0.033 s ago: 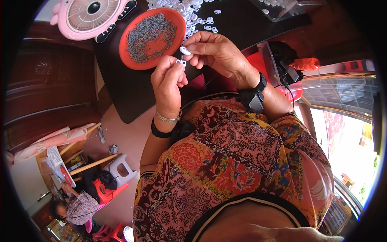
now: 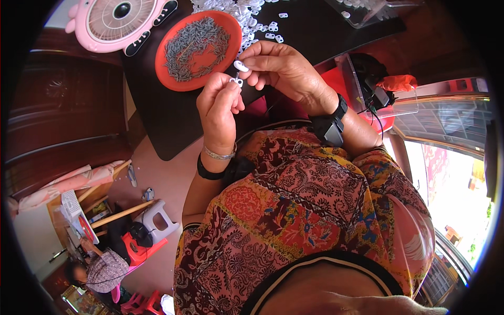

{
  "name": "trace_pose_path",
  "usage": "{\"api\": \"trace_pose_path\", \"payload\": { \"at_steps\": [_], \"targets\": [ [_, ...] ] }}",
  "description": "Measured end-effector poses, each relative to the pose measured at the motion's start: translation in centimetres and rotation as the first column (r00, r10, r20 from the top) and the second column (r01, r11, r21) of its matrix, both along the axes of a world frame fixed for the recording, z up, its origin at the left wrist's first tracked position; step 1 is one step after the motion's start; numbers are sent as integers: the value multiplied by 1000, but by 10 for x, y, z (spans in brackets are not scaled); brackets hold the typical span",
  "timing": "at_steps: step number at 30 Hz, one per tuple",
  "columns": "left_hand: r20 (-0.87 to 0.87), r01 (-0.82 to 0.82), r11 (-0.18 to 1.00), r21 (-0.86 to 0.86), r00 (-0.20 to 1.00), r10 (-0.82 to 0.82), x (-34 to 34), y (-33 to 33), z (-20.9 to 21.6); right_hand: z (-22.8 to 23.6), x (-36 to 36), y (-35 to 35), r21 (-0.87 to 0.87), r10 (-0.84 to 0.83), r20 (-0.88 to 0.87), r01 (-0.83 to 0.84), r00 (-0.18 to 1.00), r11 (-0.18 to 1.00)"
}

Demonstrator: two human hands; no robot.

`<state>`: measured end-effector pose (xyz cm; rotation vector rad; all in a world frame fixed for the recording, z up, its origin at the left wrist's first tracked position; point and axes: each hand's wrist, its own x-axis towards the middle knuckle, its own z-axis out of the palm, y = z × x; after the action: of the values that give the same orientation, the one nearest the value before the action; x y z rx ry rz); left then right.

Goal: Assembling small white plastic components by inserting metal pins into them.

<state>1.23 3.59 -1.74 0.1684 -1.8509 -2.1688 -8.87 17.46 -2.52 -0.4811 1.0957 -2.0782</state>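
Observation:
Above the table edge my two hands meet, fingertips close together. My left hand pinches a small white plastic piece with two holes between thumb and forefinger. A short grey screw stands up from that piece. My right hand pinches a white rounded plastic piece at the screw's upper end; whether the screw enters it I cannot tell. Just beyond my left hand lies an orange-red plate filled with many grey screws. A heap of loose white plastic pieces spreads behind my right hand.
The black table carries a pink fan at the far left and a clear tray at the far right. A clear plastic box stands right of my right wrist. Lower left are a grey stool and another person.

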Motion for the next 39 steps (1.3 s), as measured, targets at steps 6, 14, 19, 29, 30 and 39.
{"api": "trace_pose_path", "payload": {
  "at_steps": [6, 14, 19, 29, 30, 39],
  "targets": [
    [38, 20, 997, -79, 999, -17, 3, 0, 3, 1, 4, 2, -9, 10, -9, -10, 1000, 1000],
    [-74, 46, 992, 120, 997, -37, 0, 0, -2, 4, 12, 0, 74, -19, -339, 47, 941, 996],
    [-94, 57, 989, 139, 995, -45, 0, 0, -3, 7, 11, 3, 144, 6, -516, 80, 856, 986],
    [-143, 43, 994, 103, 989, -28, -2, 4, -5, 0, 13, -6, 4, -136, -223, 141, 965, 990],
    [-144, 43, 994, 102, 989, -28, -2, 4, -4, -3, 10, -5, 21, -107, -246, 115, 963, 993],
    [-56, -23, 997, 79, 998, 27, -1, 2, -3, 2, 6, 3, 38, -87, -137, 93, 987, 995]
  ]
}}
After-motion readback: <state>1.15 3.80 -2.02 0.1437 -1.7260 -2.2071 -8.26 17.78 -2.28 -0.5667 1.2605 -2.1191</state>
